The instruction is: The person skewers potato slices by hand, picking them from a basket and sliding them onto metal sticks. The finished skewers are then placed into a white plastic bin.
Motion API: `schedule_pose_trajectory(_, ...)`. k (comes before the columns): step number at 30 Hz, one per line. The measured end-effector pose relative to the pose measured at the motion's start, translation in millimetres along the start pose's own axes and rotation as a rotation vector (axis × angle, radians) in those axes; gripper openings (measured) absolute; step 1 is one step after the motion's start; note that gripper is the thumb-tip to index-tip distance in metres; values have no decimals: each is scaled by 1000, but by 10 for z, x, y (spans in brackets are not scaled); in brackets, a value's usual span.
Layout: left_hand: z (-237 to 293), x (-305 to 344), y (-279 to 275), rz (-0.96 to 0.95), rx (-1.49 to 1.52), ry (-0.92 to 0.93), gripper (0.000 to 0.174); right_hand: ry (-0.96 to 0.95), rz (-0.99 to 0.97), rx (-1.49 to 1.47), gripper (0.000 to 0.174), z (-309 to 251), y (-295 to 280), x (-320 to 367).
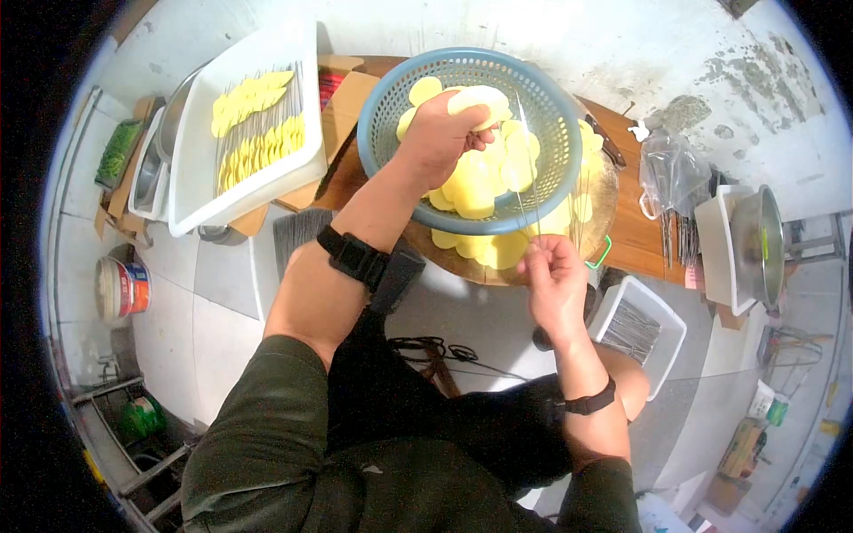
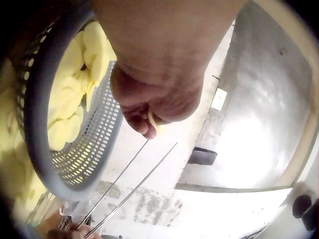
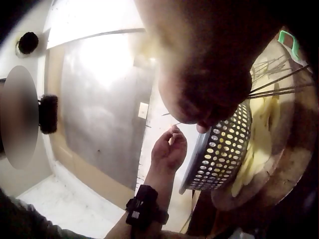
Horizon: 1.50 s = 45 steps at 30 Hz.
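Note:
Over a blue-grey plastic colander (image 1: pixel 558 120), my left hand (image 1: pixel 434 140) grips pale yellow potato slices (image 1: pixel 480 100) between thumb and fingers. The thin edge of a slice (image 2: pixel 153 121) shows between those fingers in the left wrist view. My right hand (image 1: pixel 557 282) pinches the near ends of two thin metal skewers (image 2: pixel 130 193) at the colander's near rim. Their far ends point up toward the left hand. More loose potato slices (image 1: pixel 469 191) lie in the colander. In the right wrist view the right hand (image 3: pixel 204 94) is dark and its fingertips are mostly hidden.
Under the colander is a round wooden board (image 1: pixel 487 274) with more slices and skewers. A white tub (image 1: pixel 197 191) of skewered slices stands at left. On the right are a knife (image 1: pixel 609 147), a plastic bag (image 1: pixel 673 169), a steel bowl (image 1: pixel 766 249) and a low bin of skewers (image 1: pixel 673 336).

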<state>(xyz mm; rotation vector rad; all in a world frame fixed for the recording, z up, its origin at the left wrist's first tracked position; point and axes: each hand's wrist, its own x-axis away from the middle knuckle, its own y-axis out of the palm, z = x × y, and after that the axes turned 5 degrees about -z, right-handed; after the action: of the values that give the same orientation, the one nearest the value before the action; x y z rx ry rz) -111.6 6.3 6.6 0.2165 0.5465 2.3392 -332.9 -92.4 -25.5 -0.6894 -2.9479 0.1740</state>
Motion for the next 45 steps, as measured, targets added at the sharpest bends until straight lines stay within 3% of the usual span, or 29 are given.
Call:
schedule_pose_trajectory(8,-54,14,32,-36,-57,-68,22,43,21,-53,9,-39,18,-14)
schedule_pose_trajectory(13,-97,-3,101,112,-77,86,21,48,30,-40,9,-29,41,-11)
schedule_pose_trajectory(16,-132,-10,96,98,-71,91,19,-28,48,-16,10,42,71,-18)
schedule_pose_trajectory(26,-133,18,122,47,-166,108,16,48,29,-2,10,-25,74,-10)
schedule_pose_trajectory(29,-212,43,164,47,-359,44,18,80,57,40,11,-62,78,-66)
schedule_pose_trajectory(31,-259,180,266,-182,-514,-105,17,114,96,-26,10,-50,54,-138)
schedule_pose_trajectory(35,-267,285,279,-383,-892,-55,28,89,98,-85,10,-98,-143,-173)
schedule_pose_trajectory(36,-253,226,185,-392,-906,-52,28,82,106,-98,10,-93,-223,-192)
schedule_pose_trajectory(38,-267,28,-92,-185,-972,28,28,-59,177,-56,10,-77,-396,-181)
schedule_pose_trajectory(40,86,-181,-247,-107,-910,-219,25,18,238,-142,10,-217,-596,-179)
schedule_pose_trajectory(41,169,-284,-295,-110,-921,-223,25,3,264,-173,10,-256,-676,-175)
schedule_pose_trajectory(45,163,-672,-271,-246,-1434,-480,32,-31,320,-223,10,-311,-843,-182)
